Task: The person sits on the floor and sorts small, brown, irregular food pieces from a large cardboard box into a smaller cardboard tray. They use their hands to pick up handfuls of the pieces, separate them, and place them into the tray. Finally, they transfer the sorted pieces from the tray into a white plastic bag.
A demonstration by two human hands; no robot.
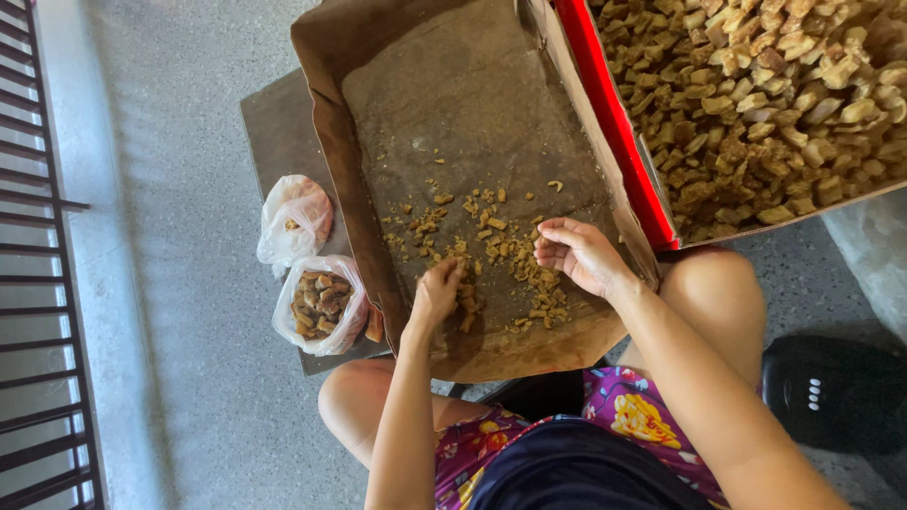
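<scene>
Left hand [436,293] is curled down onto the scattered brown pieces [501,255] in the shallow cardboard tray [331,161], fingers pinched shut on a few; right hand [578,253] hovers just beside, fingers loosely bent, hold unclear. Tray rests across the knees for reach; open bag [321,304] of pieces sits left, full box [756,104] far right.

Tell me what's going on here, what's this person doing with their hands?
A seated person has both hands in a shallow brown cardboard tray. The left hand and right hand pick through scattered small tan chunks. A red-edged cardboard box heaped with similar pieces sits to the right, and two clear plastic bags, one holding chunks, lie to the left.
</scene>
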